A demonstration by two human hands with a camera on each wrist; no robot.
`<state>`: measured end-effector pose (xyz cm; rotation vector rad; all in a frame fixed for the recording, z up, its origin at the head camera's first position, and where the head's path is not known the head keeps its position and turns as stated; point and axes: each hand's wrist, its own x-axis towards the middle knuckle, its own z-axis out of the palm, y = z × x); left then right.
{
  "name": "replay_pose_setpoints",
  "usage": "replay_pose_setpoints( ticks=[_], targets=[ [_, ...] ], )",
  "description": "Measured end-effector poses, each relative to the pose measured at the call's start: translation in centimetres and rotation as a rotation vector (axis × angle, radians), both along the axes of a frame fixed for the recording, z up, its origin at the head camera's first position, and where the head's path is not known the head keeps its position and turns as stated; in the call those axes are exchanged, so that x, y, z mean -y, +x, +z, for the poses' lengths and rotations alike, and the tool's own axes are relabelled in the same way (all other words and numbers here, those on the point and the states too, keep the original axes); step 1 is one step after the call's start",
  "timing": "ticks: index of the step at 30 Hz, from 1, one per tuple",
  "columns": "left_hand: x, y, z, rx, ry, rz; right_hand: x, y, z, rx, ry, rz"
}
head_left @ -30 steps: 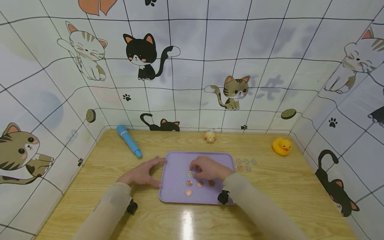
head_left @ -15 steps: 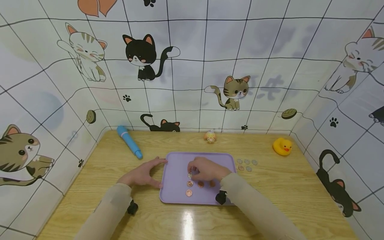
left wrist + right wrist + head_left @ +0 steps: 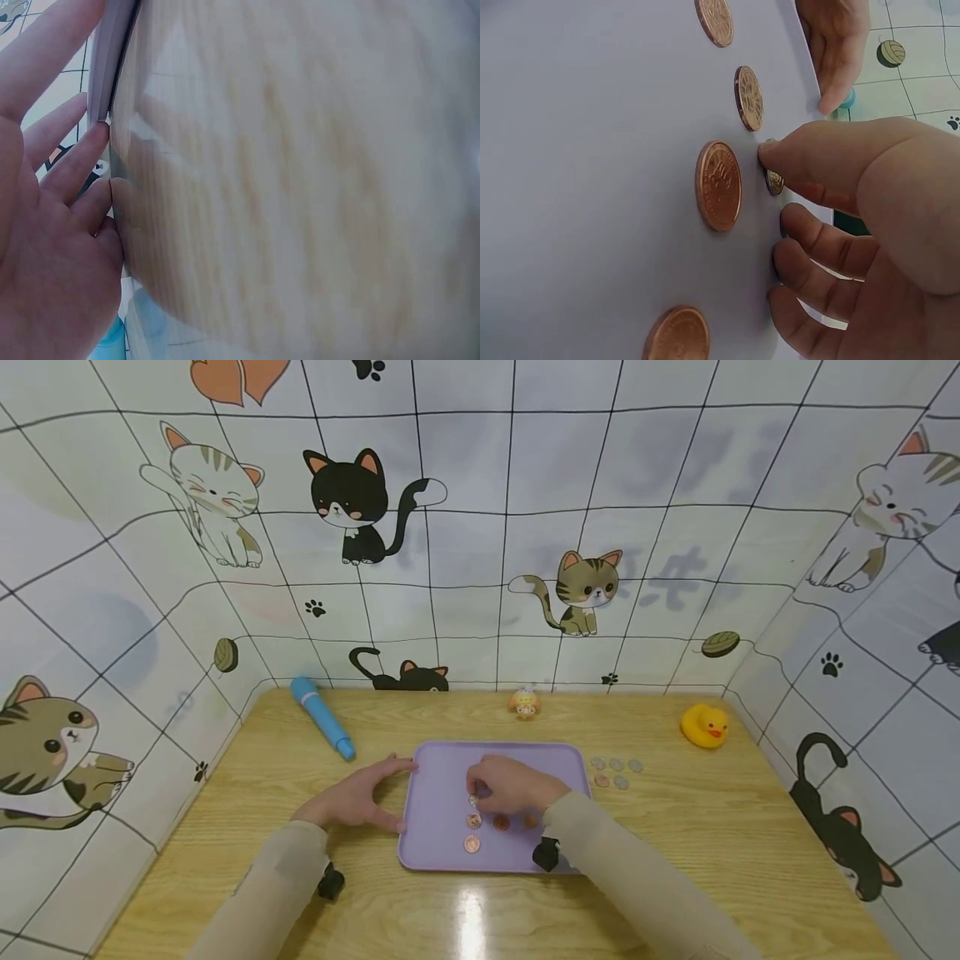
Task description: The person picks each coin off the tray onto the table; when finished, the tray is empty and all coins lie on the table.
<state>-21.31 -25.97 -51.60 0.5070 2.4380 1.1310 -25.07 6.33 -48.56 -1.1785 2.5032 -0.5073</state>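
A purple tray lies on the wooden table, bearing several copper coins and a silvery coin. My right hand is over the middle of it, thumb and index finger pinching the silvery coin's edge. In the right wrist view that coin is partly hidden by the thumb, and the other fingers are bent against the tray. Closest to it is a copper coin. My left hand is spread at the tray's left side, thumb and fingertips touching the rim; in the left wrist view the fingers reach the tray edge.
Several mostly silvery coins lie on the table right of the tray. A blue marker-like stick is at the back left, a small figurine at the back middle, a yellow rubber duck at the back right.
My right hand has shifted slightly left and toward me, now covering more of the silvery coin. The left hand stays at the tray's rim.
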Motion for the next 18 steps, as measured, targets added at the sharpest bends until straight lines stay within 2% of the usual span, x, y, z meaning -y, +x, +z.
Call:
replay_pose_setpoints(
  ticks=[8, 18],
  targets=[
    [0.04, 0.01, -0.09, -0.008, -0.004, -0.004, 0.3, 0.09, 0.1, 0.032, 0.049, -0.031],
    [0.09, 0.04, -0.09, -0.022, -0.005, -0.008, 0.45, -0.17, 0.05, 0.048, 0.041, -0.021]
  ],
)
